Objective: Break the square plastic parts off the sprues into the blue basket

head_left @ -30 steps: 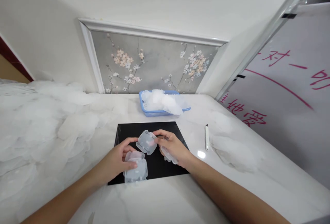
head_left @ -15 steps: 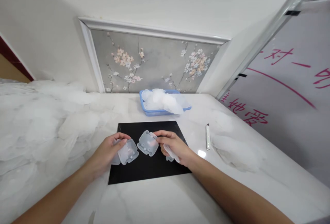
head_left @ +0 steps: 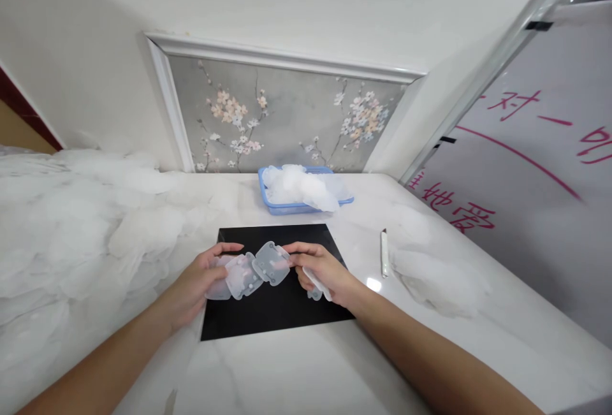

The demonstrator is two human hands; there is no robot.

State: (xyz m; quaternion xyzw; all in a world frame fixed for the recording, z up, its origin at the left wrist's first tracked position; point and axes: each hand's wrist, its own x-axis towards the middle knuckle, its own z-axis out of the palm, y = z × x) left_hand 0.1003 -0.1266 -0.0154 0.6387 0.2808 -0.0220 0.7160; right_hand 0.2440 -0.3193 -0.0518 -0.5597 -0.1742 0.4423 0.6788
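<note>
My left hand grips a translucent white plastic piece over the black mat, with a second similar piece beneath it. My right hand pinches another translucent plastic piece by its right edge. A further piece is tucked under that hand's fingers. The left and right pieces touch edge to edge above the mat.
A blue tray heaped with translucent pieces stands behind the mat. A large heap of the same pieces covers the table's left side. A smaller pile and a white pen-like stick lie to the right. A whiteboard with red writing leans at right.
My left hand lifted its pieces from the mat's front edge and brought them right until one meets the piece in my right hand. The right hand stayed nearly still.
</note>
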